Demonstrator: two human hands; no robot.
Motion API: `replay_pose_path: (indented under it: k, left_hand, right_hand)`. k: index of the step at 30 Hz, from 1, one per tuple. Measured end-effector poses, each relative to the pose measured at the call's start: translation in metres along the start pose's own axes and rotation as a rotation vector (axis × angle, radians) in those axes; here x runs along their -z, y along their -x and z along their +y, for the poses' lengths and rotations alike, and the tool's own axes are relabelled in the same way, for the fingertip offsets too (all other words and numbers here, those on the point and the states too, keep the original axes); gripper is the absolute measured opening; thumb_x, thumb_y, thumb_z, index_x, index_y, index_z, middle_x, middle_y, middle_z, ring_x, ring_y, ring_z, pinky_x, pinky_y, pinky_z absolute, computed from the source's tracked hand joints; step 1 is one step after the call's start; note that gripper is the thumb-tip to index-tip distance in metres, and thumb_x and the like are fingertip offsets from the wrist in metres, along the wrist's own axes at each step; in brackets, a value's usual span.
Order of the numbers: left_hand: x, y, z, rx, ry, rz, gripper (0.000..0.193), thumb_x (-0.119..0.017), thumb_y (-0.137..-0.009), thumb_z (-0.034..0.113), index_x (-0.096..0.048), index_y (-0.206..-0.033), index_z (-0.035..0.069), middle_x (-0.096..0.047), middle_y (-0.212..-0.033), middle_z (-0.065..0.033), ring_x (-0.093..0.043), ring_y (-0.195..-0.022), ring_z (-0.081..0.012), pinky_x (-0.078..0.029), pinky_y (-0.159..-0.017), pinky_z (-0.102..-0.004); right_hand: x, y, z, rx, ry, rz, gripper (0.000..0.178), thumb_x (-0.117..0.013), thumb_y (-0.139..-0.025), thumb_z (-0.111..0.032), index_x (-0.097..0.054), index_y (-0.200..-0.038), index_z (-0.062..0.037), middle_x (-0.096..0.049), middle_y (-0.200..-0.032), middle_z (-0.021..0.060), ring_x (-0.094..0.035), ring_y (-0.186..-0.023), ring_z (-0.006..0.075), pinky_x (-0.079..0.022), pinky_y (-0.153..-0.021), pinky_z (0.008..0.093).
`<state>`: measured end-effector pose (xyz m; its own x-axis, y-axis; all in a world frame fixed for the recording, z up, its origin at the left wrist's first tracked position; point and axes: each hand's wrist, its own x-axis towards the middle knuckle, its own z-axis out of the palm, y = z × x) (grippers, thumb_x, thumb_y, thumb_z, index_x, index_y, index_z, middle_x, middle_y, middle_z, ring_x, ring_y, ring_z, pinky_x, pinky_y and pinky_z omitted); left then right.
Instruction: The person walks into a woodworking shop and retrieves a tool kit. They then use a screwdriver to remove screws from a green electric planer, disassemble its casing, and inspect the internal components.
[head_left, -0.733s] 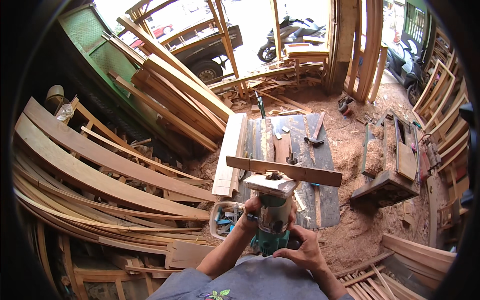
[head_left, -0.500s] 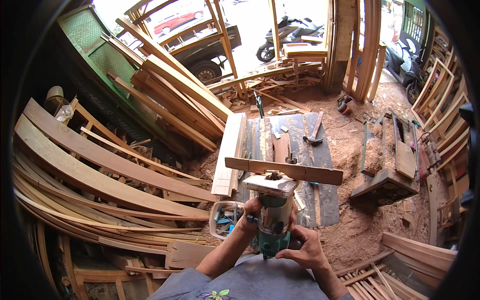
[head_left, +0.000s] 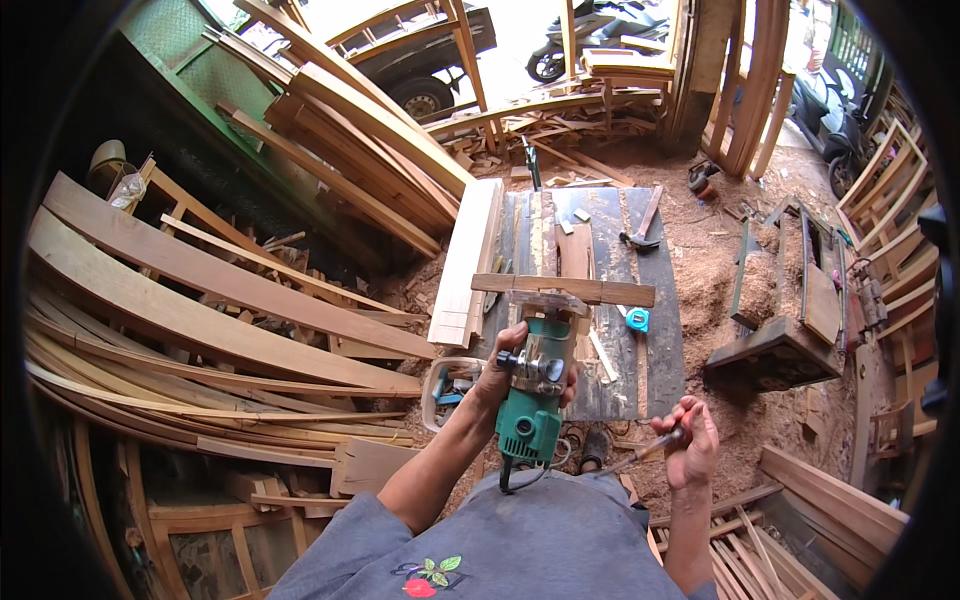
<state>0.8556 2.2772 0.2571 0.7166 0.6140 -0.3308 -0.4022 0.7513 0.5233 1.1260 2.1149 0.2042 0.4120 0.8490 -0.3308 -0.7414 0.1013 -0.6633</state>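
My left hand [head_left: 494, 378] is wrapped round the body of a green and silver trim router [head_left: 530, 425], held up in front of my chest with its base pointing away. Across that base lies a straight wooden strip [head_left: 618, 292]. Off to the right, my right hand [head_left: 696, 452] is closed on the handle of what looks like a screwdriver [head_left: 660, 446], its thin shaft pointing left toward my waist. The right hand is apart from the router. Beyond the router stands a dark worktable [head_left: 655, 360] with a turquoise tape measure [head_left: 637, 319] and a claw hammer [head_left: 642, 235] on it.
Pale planks [head_left: 465, 265] lie along the table's left edge. A white tub [head_left: 430, 400] of tools stands at its near left corner. Long curved boards [head_left: 230, 290] fill the left side. A bench machine [head_left: 775, 350] stands right, amid wood shavings [head_left: 700, 280].
My right hand has moved off the router to the right, bringing the screwdriver into sight. The router has tilted, showing more of its green body, and the tape measure is now uncovered.
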Motion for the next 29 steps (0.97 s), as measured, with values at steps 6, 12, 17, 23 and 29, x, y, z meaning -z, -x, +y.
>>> replay_pose_path:
  k: [6, 12, 17, 23, 29]
  left_hand:
    - [0.015, 0.006, -0.010, -0.035, 0.140, 0.059, 0.086, -0.064, -0.089, 0.079, -0.060, -0.126, 0.002, -0.070, -0.099, -0.0180, -0.075, -0.079, -0.0286, -0.064, -0.068, -0.0397]
    - [0.013, 0.005, -0.015, -0.034, 0.248, -0.038, 0.091, -0.067, -0.087, 0.078, -0.056, -0.133, 0.000, -0.066, -0.097, -0.0176, -0.073, -0.078, -0.0302, -0.063, -0.069, -0.0404]
    - [0.014, 0.003, -0.021, -0.042, 0.339, -0.183, 0.088, -0.063, -0.091, 0.074, -0.054, -0.137, 0.000, -0.066, -0.103, -0.0208, -0.074, -0.080, -0.0315, -0.066, -0.070, -0.0412]
    - [0.012, 0.005, -0.023, -0.057, 0.337, -0.182, 0.094, -0.059, -0.091, 0.079, -0.053, -0.138, -0.002, -0.067, -0.100, -0.0219, -0.073, -0.074, -0.0328, -0.067, -0.070, -0.0414]
    - [0.010, 0.005, -0.027, -0.071, 0.355, -0.167, 0.098, -0.067, -0.088, 0.076, -0.045, -0.140, -0.003, -0.062, -0.096, -0.0199, -0.069, -0.078, -0.0331, -0.065, -0.067, -0.0411]
  right_hand:
    - [0.043, 0.018, -0.036, -0.182, 0.747, -0.017, 0.044, -0.061, -0.109, -0.045, -0.064, -0.094, -0.0040, -0.059, -0.063, -0.0012, -0.049, -0.042, 0.0058, -0.040, -0.036, 0.0230]
    - [-0.021, 0.035, -0.061, 0.020, 0.518, -0.339, 0.049, -0.074, -0.098, -0.013, -0.061, -0.142, 0.0019, -0.073, -0.096, 0.0115, -0.069, -0.078, 0.0155, -0.061, -0.071, 0.0298]
    - [-0.066, 0.042, -0.058, 0.372, 0.982, -0.570, 0.045, -0.080, -0.083, 0.007, -0.075, -0.127, -0.0027, -0.073, -0.095, 0.0069, -0.063, -0.076, 0.0109, -0.049, -0.063, 0.0236]
    - [-0.071, 0.023, -0.040, 0.606, 1.061, -0.622, 0.042, -0.083, -0.080, 0.006, -0.078, -0.119, -0.0058, -0.073, -0.094, 0.0062, -0.061, -0.082, 0.0180, -0.050, -0.066, 0.0304]
    - [-0.062, 0.013, -0.033, 0.517, 1.016, -0.685, 0.045, -0.088, -0.077, 0.001, -0.078, -0.120, -0.0053, -0.074, -0.096, 0.0080, -0.062, -0.087, 0.0208, -0.051, -0.072, 0.0332]
